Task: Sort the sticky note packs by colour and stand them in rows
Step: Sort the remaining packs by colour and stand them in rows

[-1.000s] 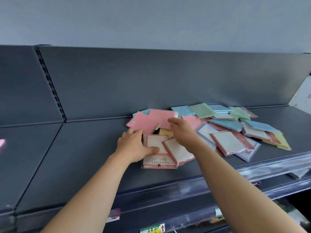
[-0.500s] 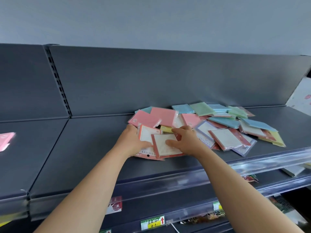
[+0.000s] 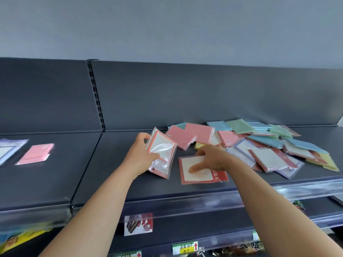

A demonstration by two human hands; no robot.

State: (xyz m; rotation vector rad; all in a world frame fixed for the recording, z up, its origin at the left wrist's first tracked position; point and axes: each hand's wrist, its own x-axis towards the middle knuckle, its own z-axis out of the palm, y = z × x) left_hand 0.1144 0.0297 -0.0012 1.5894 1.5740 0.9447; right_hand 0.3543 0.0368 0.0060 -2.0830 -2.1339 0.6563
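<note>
Fingers (image 3: 145, 137) of the left hand (image 3: 139, 158) grip a tilted red-bordered pack (image 3: 163, 149), raised at an angle with its lower end down by the shelf (image 3: 111, 173). Just beside it, the right hand (image 3: 215, 156) holds a flat red-bordered pack (image 3: 202, 175) against the shelf, thumb pressed on its face, fingers curled at its far edge. Behind and to the right sprawls the mixed pile (image 3: 259, 138) of pink, blue, green and yellow packs. On the neighbouring shelf section to the left lie a pink pack (image 3: 36, 153) and a purple-edged pack (image 3: 7, 150).
</note>
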